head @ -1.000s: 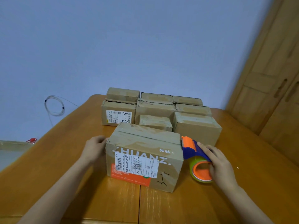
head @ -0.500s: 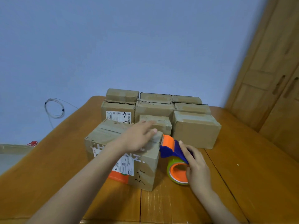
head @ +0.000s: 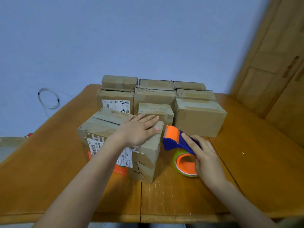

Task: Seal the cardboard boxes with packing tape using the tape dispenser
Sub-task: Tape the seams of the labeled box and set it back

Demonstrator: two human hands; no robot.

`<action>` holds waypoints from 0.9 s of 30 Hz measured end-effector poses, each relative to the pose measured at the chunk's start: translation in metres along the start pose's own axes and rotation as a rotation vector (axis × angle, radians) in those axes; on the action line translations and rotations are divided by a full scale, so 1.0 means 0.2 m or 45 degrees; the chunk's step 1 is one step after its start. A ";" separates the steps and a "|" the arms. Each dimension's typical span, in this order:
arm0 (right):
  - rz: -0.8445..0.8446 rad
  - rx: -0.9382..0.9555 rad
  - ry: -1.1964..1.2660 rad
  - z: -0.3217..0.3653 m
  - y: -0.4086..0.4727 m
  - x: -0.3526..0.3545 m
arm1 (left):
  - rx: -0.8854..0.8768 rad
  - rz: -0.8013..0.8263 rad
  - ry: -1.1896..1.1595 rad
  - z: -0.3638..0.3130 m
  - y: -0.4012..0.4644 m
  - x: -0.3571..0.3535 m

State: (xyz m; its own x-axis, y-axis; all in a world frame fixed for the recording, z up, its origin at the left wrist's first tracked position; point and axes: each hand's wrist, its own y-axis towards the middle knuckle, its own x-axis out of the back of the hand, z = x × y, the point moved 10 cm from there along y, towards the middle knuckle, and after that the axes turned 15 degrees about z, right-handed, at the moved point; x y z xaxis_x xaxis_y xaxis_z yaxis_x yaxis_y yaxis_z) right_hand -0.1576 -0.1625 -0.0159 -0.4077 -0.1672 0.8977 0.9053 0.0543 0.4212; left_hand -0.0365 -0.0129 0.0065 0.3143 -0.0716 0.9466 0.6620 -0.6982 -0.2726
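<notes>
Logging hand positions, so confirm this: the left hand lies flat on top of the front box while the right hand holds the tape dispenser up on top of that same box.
One detail is wrong. The head view shows the right hand holding the tape dispenser beside the front box, against its right side above the table, not on top. The left hand does lie flat on the top.

I see a brown cardboard box (head: 115,129) under my left hand (head: 138,129). It has white letters, a white label with black lines, an orange patch low down and black writing. Just right of it, my right hand (head: 204,158) holds a tape dispenser (head: 177,140) that is blue with an orange top. Its tape roll (head: 185,163) looks yellow-green with an orange middle. Behind my hands sit more brown boxes (head: 197,117). The table (head: 255,162) is orange-brown wood. The wall (head: 131,38) is pale blue.
</notes>
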 end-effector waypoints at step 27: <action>0.252 0.258 -0.644 0.13 0.12 0.10 | 0.010 -0.004 -0.051 -0.02 0.00 0.00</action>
State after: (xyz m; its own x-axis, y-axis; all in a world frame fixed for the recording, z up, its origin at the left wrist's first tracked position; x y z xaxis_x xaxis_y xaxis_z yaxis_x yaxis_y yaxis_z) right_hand -0.1471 -0.1393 0.0151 -0.2840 0.3539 0.8911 0.9496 0.2326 0.2103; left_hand -0.0390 -0.0150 0.0080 0.3390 -0.0408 0.9399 0.6682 -0.6929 -0.2711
